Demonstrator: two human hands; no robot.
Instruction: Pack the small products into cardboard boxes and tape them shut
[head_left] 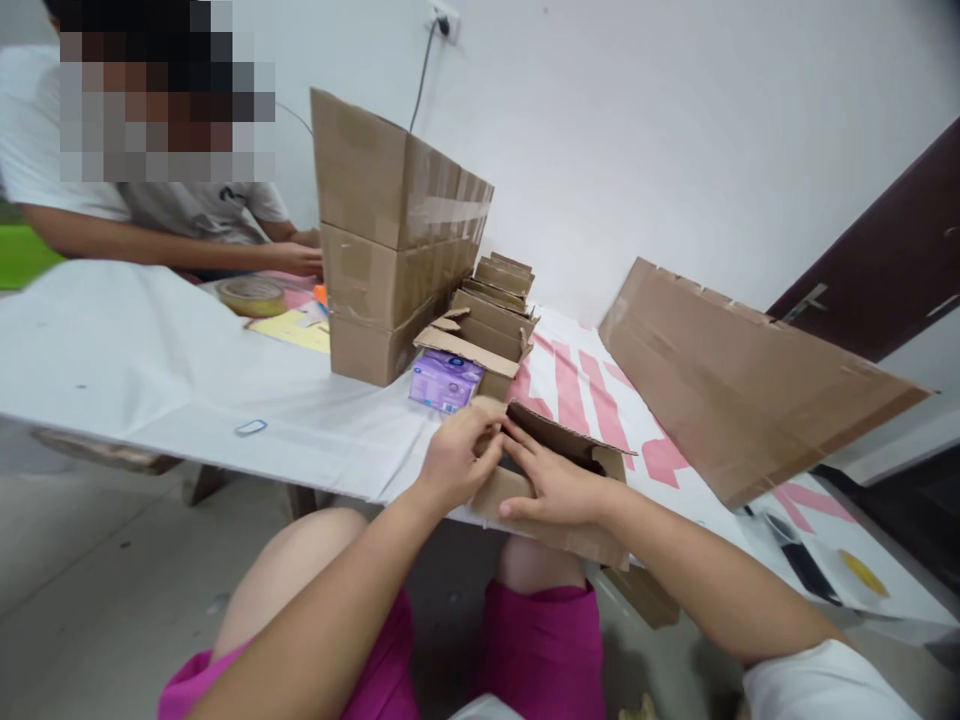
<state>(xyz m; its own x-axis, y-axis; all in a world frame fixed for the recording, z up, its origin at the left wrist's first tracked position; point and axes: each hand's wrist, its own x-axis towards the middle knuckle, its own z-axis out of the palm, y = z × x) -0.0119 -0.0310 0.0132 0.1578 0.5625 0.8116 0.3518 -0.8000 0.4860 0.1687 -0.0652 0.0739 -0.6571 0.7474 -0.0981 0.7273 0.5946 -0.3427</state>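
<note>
A small open cardboard box (570, 470) lies at the near edge of the table, overhanging my lap. My left hand (457, 455) pinches its left flap, fingers curled closed on the cardboard. My right hand (559, 485) lies over the box's near side, fingers stretched across the flap and thumb under the edge, pressing it. Just beyond sits a purple packet (444, 380) in front of another open small box (472, 350).
A row of small open boxes (499, 290) runs back beside a stack of taped cartons (390, 240). A large flat cardboard sheet (735, 380) leans at right. Another person (150, 200) sits at far left near a tape roll (251, 295) and yellow paper (296, 328).
</note>
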